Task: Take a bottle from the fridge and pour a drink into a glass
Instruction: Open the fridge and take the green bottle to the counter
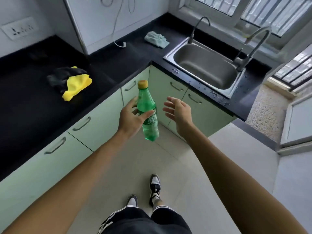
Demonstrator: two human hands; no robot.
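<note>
A green plastic bottle [147, 108] with a yellow cap is held upright in the air in front of the corner cabinets. My left hand [130, 117] grips it round the middle, thumb across the label. My right hand [177, 110] hovers just to the right of the bottle, fingers spread and relaxed, not touching it. No glass shows in this view. A white appliance [108, 22], possibly the fridge, stands on the counter at the back.
A black L-shaped counter [118, 59] carries a yellow and black cloth [72, 81] at left and a pale blue cloth [156, 39] near the steel sink [206, 68] with two taps. Pale green cabinets [94, 119] sit below. A white cable lies by the appliance.
</note>
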